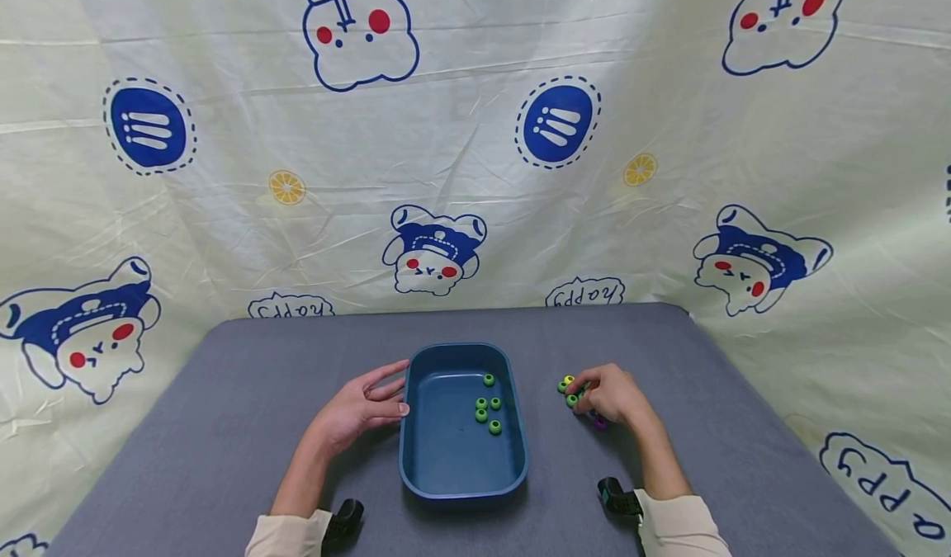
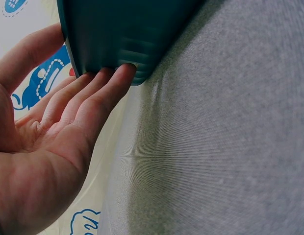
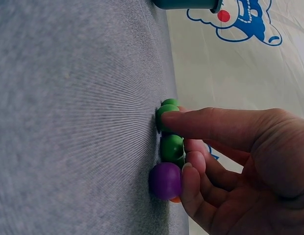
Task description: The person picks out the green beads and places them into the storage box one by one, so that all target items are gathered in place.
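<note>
My left hand point(image 1: 360, 408) rests against the left wall of a blue rectangular tray point(image 1: 438, 450), its fingers extended along the outer side. In the left wrist view, the thumb lies at the rim and the fingertips point(image 2: 125, 71) touch the wall. Several green beads point(image 1: 494, 427) lie inside the tray. To the tray's right, my right hand point(image 1: 612, 394) is down at a small group of beads, pinching a green bead point(image 3: 164, 122) with the thumb in front. Beside it are another green bead point(image 3: 171, 148), a purple bead point(image 3: 165, 181) and a partly hidden orange bead point(image 3: 175, 199).
A yellow bead point(image 1: 569, 380) sits at the far side of the group. Grey cloth covers the table point(image 1: 245, 425), and a printed pale curtain point(image 1: 475, 144) hangs behind and around it. A black wrist camera point(image 1: 618, 497) is strapped to the right wrist.
</note>
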`<state>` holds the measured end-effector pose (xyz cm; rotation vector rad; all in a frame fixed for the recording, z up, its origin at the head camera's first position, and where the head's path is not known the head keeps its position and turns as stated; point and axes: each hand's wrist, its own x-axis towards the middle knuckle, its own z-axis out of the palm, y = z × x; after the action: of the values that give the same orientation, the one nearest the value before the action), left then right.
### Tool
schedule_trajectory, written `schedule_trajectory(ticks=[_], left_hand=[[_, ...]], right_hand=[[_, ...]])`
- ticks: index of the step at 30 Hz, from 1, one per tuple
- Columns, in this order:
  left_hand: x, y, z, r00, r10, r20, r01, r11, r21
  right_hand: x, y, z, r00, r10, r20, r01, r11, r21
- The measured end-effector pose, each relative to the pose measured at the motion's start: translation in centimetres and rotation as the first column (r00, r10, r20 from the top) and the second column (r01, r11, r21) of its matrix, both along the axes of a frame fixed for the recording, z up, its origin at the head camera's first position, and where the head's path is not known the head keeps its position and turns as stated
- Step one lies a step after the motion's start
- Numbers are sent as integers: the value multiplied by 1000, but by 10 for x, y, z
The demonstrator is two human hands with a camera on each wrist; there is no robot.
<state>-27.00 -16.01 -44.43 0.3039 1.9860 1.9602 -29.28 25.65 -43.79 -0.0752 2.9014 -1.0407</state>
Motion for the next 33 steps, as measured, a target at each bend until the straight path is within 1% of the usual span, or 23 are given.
schedule_trajectory(ticks=[10, 17, 28, 33], left_hand=[[1, 1, 1, 1000, 4, -1, -4, 1000, -7], [0, 1, 1, 1000, 5, 6, -5, 1000, 4], [0, 0, 0, 1000, -5, 0, 5, 1000, 12], [0, 0, 0, 1000, -9, 4, 9, 1000, 12]], right_hand=[[0, -1, 1, 1000, -7, -3, 7, 1000, 19], [1, -3, 1, 1000, -16, 0, 16, 1000, 21], [0, -3, 0, 1000, -9, 0, 9, 999, 46], [0, -4, 1, 1000, 0, -3, 0, 999, 54]])
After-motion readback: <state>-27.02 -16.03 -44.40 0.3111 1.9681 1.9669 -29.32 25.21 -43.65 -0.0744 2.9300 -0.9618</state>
